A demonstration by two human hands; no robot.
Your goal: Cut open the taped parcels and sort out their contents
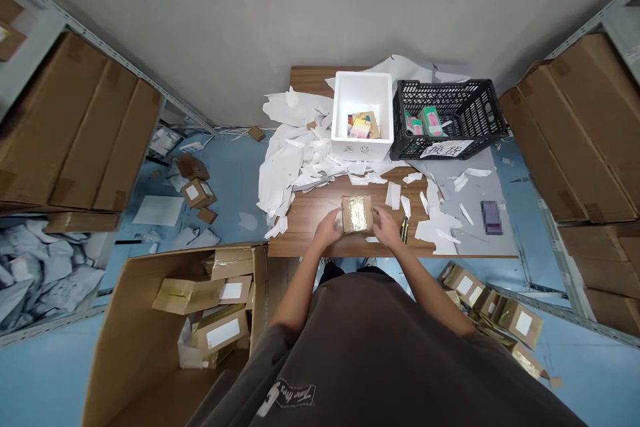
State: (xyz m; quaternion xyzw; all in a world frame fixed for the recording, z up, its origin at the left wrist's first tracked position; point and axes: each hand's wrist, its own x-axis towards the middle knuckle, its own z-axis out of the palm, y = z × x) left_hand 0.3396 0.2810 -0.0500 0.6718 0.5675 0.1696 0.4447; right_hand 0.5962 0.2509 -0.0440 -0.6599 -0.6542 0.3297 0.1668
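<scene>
A small cardboard box (357, 214) with shiny tape across its top is held at the front of the wooden table (320, 203). My left hand (329, 230) grips its left side, and my right hand (385, 227) grips its right side. The undersides of the fingers are hidden by the box. Just right of my right hand lies a yellow-and-black utility knife (404, 229). Torn white paper scraps (393, 195) are scattered around the box.
Behind stand a white bin (363, 149) and a black crate (453, 147), each with small packages inside. A large open carton (125, 320) of boxes is at my left. Taped boxes (515, 320) lie on the floor at right. Shelves with cartons (80, 127) flank both sides.
</scene>
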